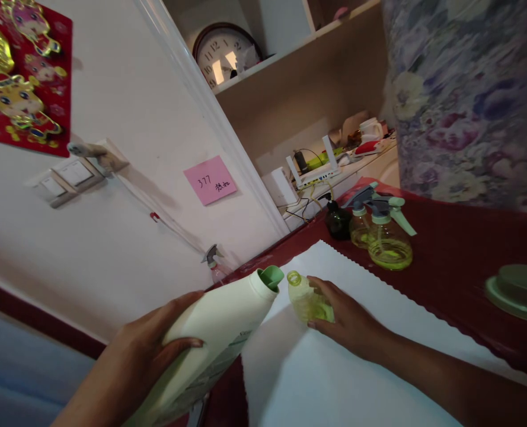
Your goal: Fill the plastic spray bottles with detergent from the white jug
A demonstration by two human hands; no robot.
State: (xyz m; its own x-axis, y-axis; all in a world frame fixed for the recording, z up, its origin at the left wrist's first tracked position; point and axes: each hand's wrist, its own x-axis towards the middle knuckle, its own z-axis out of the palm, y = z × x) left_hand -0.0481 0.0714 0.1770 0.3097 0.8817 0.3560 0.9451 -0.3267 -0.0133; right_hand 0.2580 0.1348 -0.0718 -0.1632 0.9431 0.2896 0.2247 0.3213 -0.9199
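My left hand [156, 344] is wrapped round a large pale green detergent bottle [227, 320], tilted with its green pouring spout [271, 276] up and to the right. Close beside that spout, my right hand [341, 311] grips a small clear bottle [305, 296] with an uncapped neck and yellow-green liquid inside. Spout and neck are a small gap apart, and no stream of liquid shows between them. The small bottle is held above a white cloth [334, 373]. The lower end of the detergent bottle runs out of view.
Two spray bottles [390, 252] with yellow-green liquid and a dark pump bottle [338, 220] stand behind the cloth on the dark red table [450, 237]. A green lid-like object [521, 290] lies at right. Another spray bottle [216, 267] is near the wall. A router [319, 175] sits behind.
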